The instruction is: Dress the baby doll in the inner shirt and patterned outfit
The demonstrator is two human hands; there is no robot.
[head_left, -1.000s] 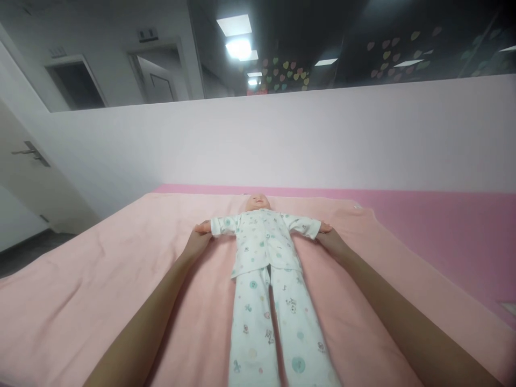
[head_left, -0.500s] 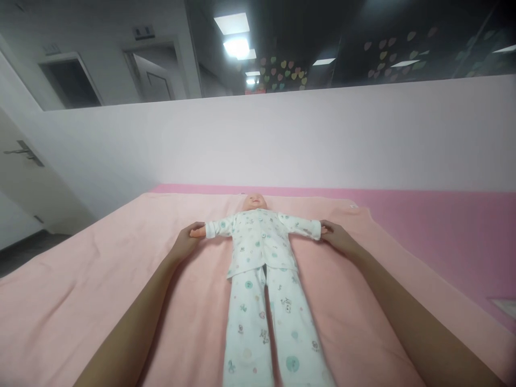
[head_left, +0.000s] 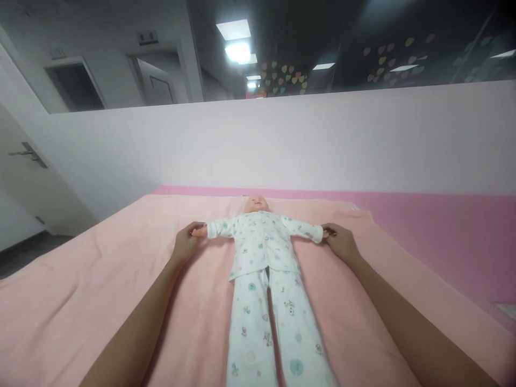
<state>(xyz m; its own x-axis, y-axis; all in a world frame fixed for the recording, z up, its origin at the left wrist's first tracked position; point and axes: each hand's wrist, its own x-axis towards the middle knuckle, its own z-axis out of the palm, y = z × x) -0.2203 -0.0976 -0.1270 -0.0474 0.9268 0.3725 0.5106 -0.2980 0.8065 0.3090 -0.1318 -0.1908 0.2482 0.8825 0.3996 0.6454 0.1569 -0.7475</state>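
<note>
A baby doll [head_left: 263, 258] in white patterned pyjamas lies on its back on a light pink blanket [head_left: 100, 290], head away from me, arms stretched out sideways. My left hand [head_left: 185, 243] is closed round the doll's hand at the left sleeve end. At the other sleeve end, my right hand [head_left: 342, 241] grips the doll's other hand with curled fingers. Both my forearms reach in from the bottom corners alongside the doll's legs.
The blanket covers a darker pink mattress [head_left: 443, 231] that shows at the back and right. A pale partition wall [head_left: 282, 145] rises right behind it. A door with a handle [head_left: 28, 153] stands at the left, with floor below it.
The doll's arms were drawn out slightly wider as my hands slid from beside the cuffs onto the doll's hands. The view shifted a little.
</note>
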